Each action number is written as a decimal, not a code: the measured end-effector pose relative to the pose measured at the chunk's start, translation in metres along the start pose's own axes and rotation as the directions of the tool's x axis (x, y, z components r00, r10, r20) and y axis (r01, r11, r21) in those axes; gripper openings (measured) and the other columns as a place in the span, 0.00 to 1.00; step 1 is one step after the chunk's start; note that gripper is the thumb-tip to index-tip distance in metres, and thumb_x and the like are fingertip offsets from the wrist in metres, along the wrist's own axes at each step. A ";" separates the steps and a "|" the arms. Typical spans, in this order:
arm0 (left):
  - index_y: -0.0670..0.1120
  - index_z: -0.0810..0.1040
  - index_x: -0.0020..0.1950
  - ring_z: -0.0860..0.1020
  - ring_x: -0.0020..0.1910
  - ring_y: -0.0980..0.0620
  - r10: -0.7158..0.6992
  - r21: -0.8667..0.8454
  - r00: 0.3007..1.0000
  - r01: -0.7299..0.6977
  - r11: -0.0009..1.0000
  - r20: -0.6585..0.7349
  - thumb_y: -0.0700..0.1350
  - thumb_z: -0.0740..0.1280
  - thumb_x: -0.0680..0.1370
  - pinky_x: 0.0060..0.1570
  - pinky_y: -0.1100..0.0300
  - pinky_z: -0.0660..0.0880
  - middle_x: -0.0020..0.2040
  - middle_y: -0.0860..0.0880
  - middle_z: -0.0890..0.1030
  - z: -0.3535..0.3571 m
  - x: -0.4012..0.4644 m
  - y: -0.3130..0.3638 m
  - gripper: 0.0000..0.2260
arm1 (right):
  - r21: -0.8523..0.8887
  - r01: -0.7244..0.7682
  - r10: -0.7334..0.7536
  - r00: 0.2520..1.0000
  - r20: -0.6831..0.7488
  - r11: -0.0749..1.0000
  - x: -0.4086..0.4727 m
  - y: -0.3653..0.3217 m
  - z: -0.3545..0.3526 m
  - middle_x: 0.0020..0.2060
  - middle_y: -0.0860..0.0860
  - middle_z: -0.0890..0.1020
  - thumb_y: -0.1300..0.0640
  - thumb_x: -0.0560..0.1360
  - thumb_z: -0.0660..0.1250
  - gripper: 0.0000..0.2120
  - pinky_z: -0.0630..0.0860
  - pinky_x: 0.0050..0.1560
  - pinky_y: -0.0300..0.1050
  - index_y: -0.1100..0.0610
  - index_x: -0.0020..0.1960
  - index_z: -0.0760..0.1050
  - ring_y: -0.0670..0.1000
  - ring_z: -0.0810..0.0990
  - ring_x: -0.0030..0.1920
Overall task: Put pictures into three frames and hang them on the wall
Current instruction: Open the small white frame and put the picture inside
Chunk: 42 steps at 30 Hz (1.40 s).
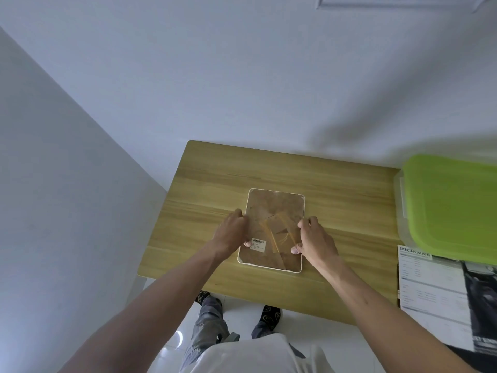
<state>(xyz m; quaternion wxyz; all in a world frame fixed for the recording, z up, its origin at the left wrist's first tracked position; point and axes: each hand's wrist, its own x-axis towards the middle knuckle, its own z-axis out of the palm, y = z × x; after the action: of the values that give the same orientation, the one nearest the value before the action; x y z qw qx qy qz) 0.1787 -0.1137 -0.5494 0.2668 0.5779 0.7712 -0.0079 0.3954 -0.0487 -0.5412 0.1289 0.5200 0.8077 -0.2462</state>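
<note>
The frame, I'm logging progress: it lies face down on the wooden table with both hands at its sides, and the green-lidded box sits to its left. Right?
Not quite. The head view shows the green-lidded box at the right end of the wooden table, not the left. The rest holds: the frame lies back up, with the left hand and the right hand at its two sides.

Matt wood-grain table (215, 170), brown fibreboard frame back (271, 208), glossy green plastic lid (454, 208).
</note>
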 end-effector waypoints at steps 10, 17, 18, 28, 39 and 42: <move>0.39 0.38 0.79 0.39 0.79 0.48 0.205 0.360 0.937 -0.301 0.883 0.282 0.57 0.82 0.58 0.75 0.57 0.40 0.79 0.43 0.36 -0.019 0.052 0.006 0.67 | -0.317 0.266 -0.183 0.946 0.266 0.910 0.051 -0.006 -0.021 0.77 0.63 0.32 0.44 0.62 0.81 0.69 0.47 0.79 0.54 0.64 0.78 0.32 0.59 0.36 0.79; 0.42 0.36 0.79 0.38 0.78 0.51 0.244 0.293 0.923 -0.332 0.897 0.299 0.60 0.81 0.58 0.77 0.52 0.47 0.78 0.47 0.33 -0.017 0.057 -0.005 0.67 | -0.269 0.282 -0.199 0.934 0.298 0.921 0.056 -0.005 -0.022 0.77 0.60 0.31 0.44 0.62 0.81 0.69 0.50 0.79 0.56 0.63 0.78 0.31 0.59 0.35 0.79; 0.42 0.36 0.79 0.37 0.78 0.51 0.244 0.288 0.920 -0.334 0.898 0.306 0.61 0.80 0.59 0.78 0.50 0.46 0.78 0.48 0.33 -0.017 0.056 -0.006 0.67 | -0.247 0.281 -0.200 0.931 0.307 0.927 0.056 -0.003 -0.022 0.76 0.60 0.29 0.44 0.63 0.81 0.69 0.49 0.79 0.56 0.62 0.78 0.30 0.58 0.34 0.79; 0.45 0.39 0.80 0.38 0.79 0.47 0.146 0.273 0.969 -0.198 0.941 0.199 0.57 0.81 0.60 0.77 0.46 0.41 0.79 0.47 0.36 -0.013 0.039 -0.002 0.64 | -0.099 0.198 -0.178 0.967 0.184 0.975 0.040 0.013 -0.013 0.78 0.52 0.32 0.45 0.64 0.80 0.62 0.45 0.79 0.57 0.52 0.81 0.38 0.52 0.35 0.79; 0.50 0.79 0.63 0.81 0.51 0.52 -0.287 -0.712 0.955 0.150 0.686 -0.076 0.38 0.73 0.64 0.48 0.58 0.77 0.51 0.55 0.83 0.000 -0.010 0.028 0.27 | 0.661 -0.216 0.257 0.966 0.036 0.719 -0.012 -0.003 0.008 0.59 0.52 0.81 0.63 0.70 0.68 0.24 0.73 0.55 0.39 0.58 0.66 0.77 0.52 0.78 0.61; 0.49 0.78 0.65 0.81 0.53 0.54 -0.409 -0.868 0.910 0.148 0.475 -0.069 0.38 0.75 0.65 0.49 0.58 0.78 0.57 0.53 0.82 -0.011 -0.016 0.037 0.28 | 0.801 -0.241 0.347 0.937 0.045 0.548 -0.017 0.000 -0.006 0.43 0.55 0.86 0.61 0.66 0.67 0.11 0.71 0.38 0.44 0.57 0.47 0.83 0.52 0.80 0.40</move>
<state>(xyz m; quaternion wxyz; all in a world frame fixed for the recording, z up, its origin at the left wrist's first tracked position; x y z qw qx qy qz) 0.2108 -0.1120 -0.5227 0.4015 0.2351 0.7888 0.4017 0.4026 -0.0591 -0.5281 -0.1250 0.6637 0.5200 -0.5229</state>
